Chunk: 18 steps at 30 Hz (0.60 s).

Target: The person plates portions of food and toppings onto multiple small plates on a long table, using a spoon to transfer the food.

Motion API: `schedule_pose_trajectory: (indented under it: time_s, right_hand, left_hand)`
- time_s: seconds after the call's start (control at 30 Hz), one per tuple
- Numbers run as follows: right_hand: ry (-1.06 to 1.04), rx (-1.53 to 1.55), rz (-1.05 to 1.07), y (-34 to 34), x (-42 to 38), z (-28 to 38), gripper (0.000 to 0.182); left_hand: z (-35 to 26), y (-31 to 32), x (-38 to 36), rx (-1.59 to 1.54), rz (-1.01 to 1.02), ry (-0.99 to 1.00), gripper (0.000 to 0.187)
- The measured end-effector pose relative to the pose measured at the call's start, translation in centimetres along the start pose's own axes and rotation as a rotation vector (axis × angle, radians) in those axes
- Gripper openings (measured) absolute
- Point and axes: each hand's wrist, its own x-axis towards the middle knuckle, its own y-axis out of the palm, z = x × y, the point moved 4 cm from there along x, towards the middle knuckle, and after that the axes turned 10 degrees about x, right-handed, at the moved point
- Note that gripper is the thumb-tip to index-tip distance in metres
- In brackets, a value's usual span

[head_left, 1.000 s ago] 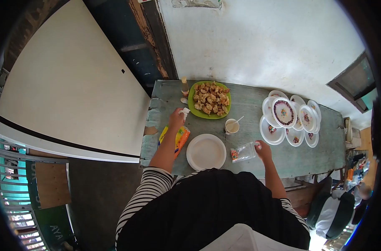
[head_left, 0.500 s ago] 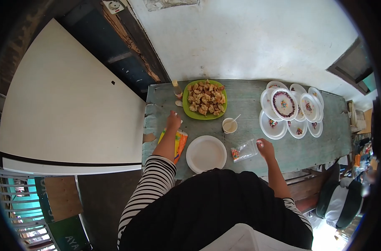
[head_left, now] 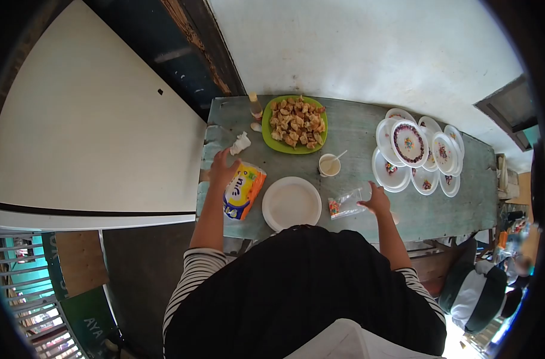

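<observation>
My left hand (head_left: pixel 223 170) is open, its fingers spread at the upper left edge of a yellow and orange plastic pack (head_left: pixel 244 190). Just beyond its fingertips a crumpled white tissue (head_left: pixel 240 143) lies on the table. My right hand (head_left: pixel 377 199) is open too, thumb and fingers apart at the right end of a clear plastic bag (head_left: pixel 346 204) with small colourful candies in its left corner. Between the hands rests a white plate (head_left: pixel 291 203) with nothing on it. Behind it stands a small cup (head_left: pixel 329 166) of pale cream with a white spoon in it.
A green plate (head_left: pixel 273 143) heaped with browned, folded pieces of food sits at the back, beside a small bottle (head_left: pixel 255 107). To the right are several stacked white plates (head_left: pixel 392 179) decorated with colourful bits. A large white panel (head_left: pixel 99 119) borders the table's left end.
My left hand has let go of the white tissue and drawn back toward the pack. My right hand has opened from a pinch near the bag. The view has shifted slightly.
</observation>
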Motion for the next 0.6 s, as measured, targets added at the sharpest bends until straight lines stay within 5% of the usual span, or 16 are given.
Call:
schedule_pose_trajectory:
  time_s: [0.13, 0.23, 0.3, 0.43, 0.6]
  right_hand:
    - [-0.010, 0.148, 0.041, 5.1, 2.1, -5.1, 0.088]
    - [0.236, 0.263, 0.195, 6.4, 2.2, -5.9, 0.088]
    - [0.195, 0.174, -0.069, 4.0, 0.6, -3.7, 0.082]
    - [0.123, 0.136, -0.102, 4.9, 0.2, -3.9, 0.079]
    - [0.222, 0.173, 0.122, 6.1, 2.1, -4.6, 0.048]
  left_hand:
    - [3.4, -0.9, -5.6, -0.047, -0.054, 0.045, 0.056]
    - [4.2, -1.1, -8.7, -0.139, -0.066, -0.004, 0.052]
    - [4.3, -1.1, -9.6, -0.156, -0.083, -0.010, 0.050]
    - [2.8, -0.8, -10.0, -0.203, -0.070, -0.048, 0.050]
    - [0.8, 0.4, -8.6, -0.283, -0.056, 0.080, 0.052]
